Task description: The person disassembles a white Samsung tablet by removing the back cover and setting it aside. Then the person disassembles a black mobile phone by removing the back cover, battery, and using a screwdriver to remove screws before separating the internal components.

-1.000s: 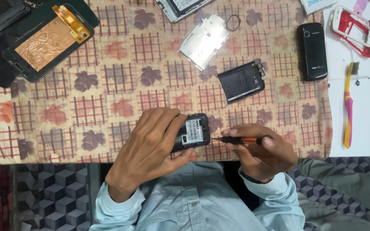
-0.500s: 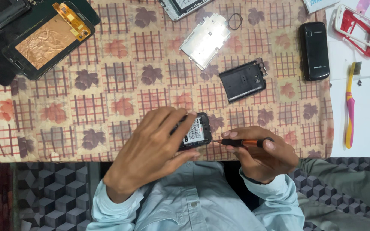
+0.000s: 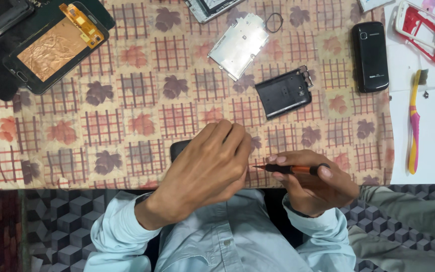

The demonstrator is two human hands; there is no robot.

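Low in the frame's centre, the left hand (image 3: 210,166) wraps closed over a small dark phone (image 3: 178,149); the right hand (image 3: 313,181) pinches an orange screwdriver (image 3: 290,169). Best keep the tip level and the phone steady.

Black phone (image 3: 370,56), toothbrush (image 3: 414,123), metal plate (image 3: 238,46)

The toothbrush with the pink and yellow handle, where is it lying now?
In the head view, the toothbrush lies at the far right on the white surface, just past the patterned tablecloth, right of the black phone.
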